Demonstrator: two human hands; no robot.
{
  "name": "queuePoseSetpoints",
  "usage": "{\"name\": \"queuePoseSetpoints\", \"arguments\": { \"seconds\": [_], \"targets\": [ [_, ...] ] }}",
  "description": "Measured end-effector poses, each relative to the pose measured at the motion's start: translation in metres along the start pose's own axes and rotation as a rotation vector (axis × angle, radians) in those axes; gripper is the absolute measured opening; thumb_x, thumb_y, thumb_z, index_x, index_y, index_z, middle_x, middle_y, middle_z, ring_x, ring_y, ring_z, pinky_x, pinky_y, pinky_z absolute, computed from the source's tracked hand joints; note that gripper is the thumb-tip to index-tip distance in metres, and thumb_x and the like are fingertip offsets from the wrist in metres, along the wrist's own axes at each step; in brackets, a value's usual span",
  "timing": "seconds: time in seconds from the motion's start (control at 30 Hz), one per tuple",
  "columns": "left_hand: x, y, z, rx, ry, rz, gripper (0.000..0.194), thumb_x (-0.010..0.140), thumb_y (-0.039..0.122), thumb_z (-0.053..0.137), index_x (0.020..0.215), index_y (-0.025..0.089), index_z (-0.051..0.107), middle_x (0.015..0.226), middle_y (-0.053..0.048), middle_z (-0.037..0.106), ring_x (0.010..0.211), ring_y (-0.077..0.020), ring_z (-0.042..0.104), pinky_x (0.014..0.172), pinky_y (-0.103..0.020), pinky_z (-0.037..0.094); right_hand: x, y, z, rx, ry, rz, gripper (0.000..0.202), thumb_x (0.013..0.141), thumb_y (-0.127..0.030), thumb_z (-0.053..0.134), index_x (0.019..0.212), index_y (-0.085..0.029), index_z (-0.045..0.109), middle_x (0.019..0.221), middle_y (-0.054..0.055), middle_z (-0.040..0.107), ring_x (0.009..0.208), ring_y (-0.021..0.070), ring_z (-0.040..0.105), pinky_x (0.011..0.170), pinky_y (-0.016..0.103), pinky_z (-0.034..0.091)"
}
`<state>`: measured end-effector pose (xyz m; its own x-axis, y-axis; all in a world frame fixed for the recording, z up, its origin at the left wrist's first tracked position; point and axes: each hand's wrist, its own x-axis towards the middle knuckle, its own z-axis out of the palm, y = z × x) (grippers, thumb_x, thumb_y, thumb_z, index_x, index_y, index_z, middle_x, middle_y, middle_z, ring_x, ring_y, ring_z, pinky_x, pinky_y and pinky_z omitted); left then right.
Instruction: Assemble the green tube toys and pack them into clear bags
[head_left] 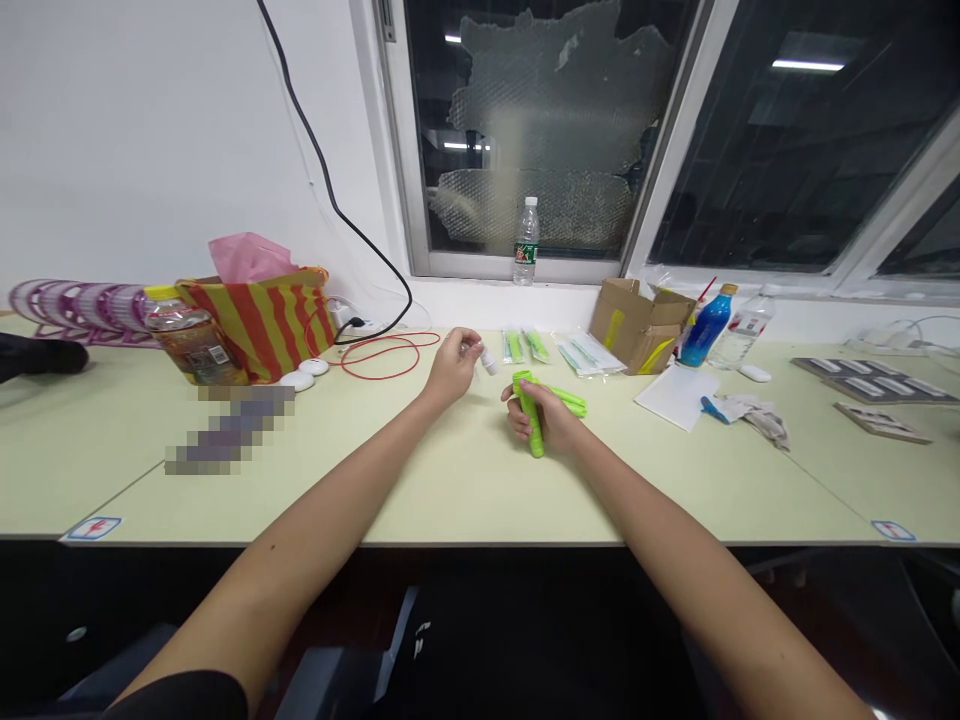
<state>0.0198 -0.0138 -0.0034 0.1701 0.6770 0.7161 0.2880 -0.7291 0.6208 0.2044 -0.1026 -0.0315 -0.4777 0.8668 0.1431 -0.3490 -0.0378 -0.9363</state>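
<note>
Pinched in the fingers of my left hand (454, 368) is a small white tube (489, 360), pointing down to the right above the table; I cannot make out its exact kind. My right hand (551, 412) is wrapped round a bright green hollow case (535, 438), held upright with its wider end at the top. Just behind that hand, more green plastic pieces (571, 402) lie on the table (465, 480), partly hidden by the fingers. The two hands are a short way apart, and the white tube is left of the green case.
Behind my hands lie green items in clear bags (514, 346) and flat clear packets (591, 354). A cardboard box (622, 325), a blue bottle (706, 328), white paper (675, 395) and gloves (750, 412) stand or lie right. Left are a striped bag (277, 330), a drink bottle (191, 345) and red cable (382, 375).
</note>
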Motion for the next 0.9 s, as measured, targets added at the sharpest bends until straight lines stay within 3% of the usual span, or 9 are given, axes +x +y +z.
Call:
{"name": "queuePoseSetpoints", "arguments": {
  "seconds": [0.1,0.2,0.37,0.6,0.9],
  "targets": [
    [-0.005,0.031,0.003,-0.111,-0.022,0.051,0.018,0.09,0.035,0.055,0.098,0.019,0.056,0.095,-0.006,0.061,0.09,-0.0187,0.058,0.081,-0.033,0.046,-0.001,0.0,0.001,-0.004,-0.014,0.006,0.032,0.088,-0.052,0.053,0.094,-0.02,0.055,0.051,-0.007,0.04,0.041,0.0101,0.033,0.042,0.023,0.035],
    [-0.01,0.046,0.006,-0.129,-0.01,0.082,0.022,0.09,0.04,0.057,0.098,0.019,0.057,0.095,-0.006,0.062,0.09,-0.0185,0.058,0.081,-0.032,0.046,-0.001,0.0,0.002,-0.013,-0.015,0.013,0.034,0.087,-0.054,0.054,0.094,-0.02,0.055,0.051,-0.008,0.039,0.041,0.0099,0.032,0.041,0.023,0.035],
    [-0.009,0.051,0.005,-0.202,0.083,0.035,0.025,0.089,0.042,0.06,0.097,0.018,0.058,0.095,-0.006,0.063,0.089,-0.0177,0.06,0.08,-0.031,0.047,-0.002,-0.001,0.004,-0.043,-0.014,0.028,0.034,0.087,-0.054,0.055,0.094,-0.02,0.054,0.051,-0.008,0.039,0.04,0.0094,0.031,0.041,0.023,0.034],
    [-0.014,0.06,0.007,-0.254,0.039,0.024,0.027,0.088,0.043,0.062,0.098,0.018,0.061,0.094,-0.006,0.065,0.09,-0.017,0.061,0.082,-0.03,0.047,-0.005,-0.001,0.006,-0.048,-0.07,0.078,0.031,0.088,-0.051,0.054,0.093,-0.02,0.056,0.05,-0.008,0.038,0.039,0.0091,0.03,0.04,0.022,0.031],
    [-0.018,0.062,0.011,-0.343,0.069,-0.055,0.026,0.083,0.041,0.068,0.093,0.018,0.061,0.092,-0.005,0.065,0.086,-0.0161,0.061,0.078,-0.03,0.048,-0.006,-0.002,0.007,-0.06,-0.05,0.064,0.03,0.089,-0.049,0.054,0.095,-0.02,0.056,0.052,-0.008,0.038,0.04,0.009,0.03,0.04,0.022,0.031]
  ]
}}
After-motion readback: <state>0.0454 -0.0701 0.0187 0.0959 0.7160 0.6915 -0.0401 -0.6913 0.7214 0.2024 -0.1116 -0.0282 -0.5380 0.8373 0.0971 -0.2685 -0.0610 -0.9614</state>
